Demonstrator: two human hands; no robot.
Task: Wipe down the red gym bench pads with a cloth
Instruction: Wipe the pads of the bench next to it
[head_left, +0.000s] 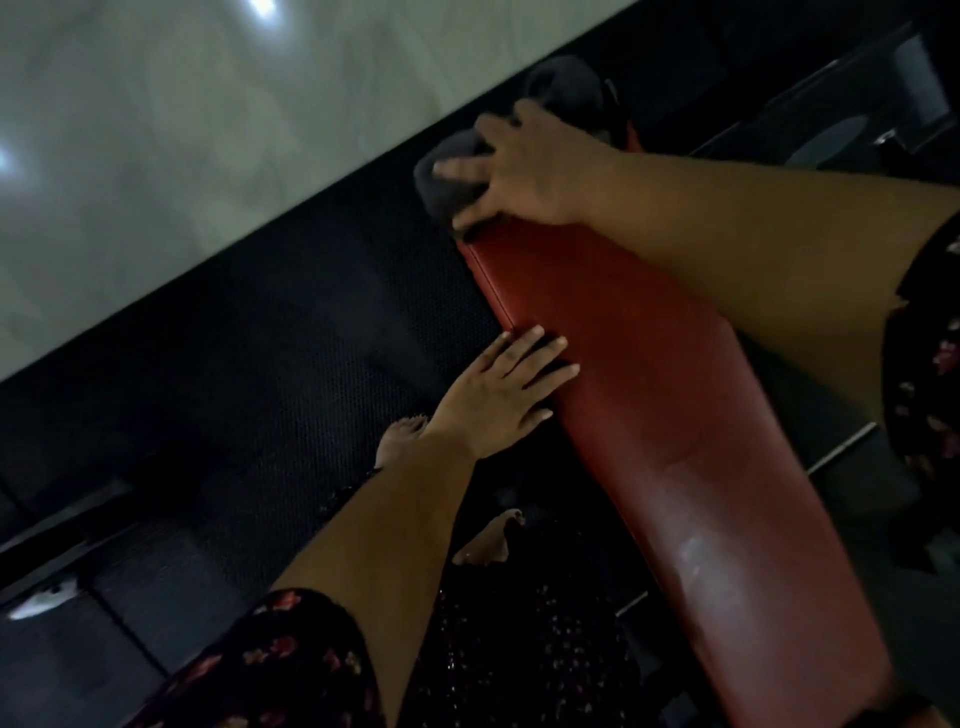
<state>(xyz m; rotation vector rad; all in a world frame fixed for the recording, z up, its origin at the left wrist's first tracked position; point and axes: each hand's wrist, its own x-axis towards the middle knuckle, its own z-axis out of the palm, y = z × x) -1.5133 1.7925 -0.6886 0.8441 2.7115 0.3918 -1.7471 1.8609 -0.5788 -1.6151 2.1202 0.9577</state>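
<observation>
A long red bench pad (654, 415) runs diagonally from the upper middle to the lower right of the head view. My right hand (530, 166) presses a dark grey cloth (447, 176) onto the pad's far end, fingers spread over it. More of the cloth bunches behind the hand at the pad's tip. My left hand (498, 395) lies flat on the pad's left edge near its middle, fingers apart, holding nothing. Both forearms are bare below dark floral sleeves.
Black dotted rubber flooring (311, 332) lies to the left of the bench. A pale glossy floor (182, 130) fills the upper left. My bare feet (400, 441) stand beside the bench. Dark gym equipment (831, 135) sits at the upper right.
</observation>
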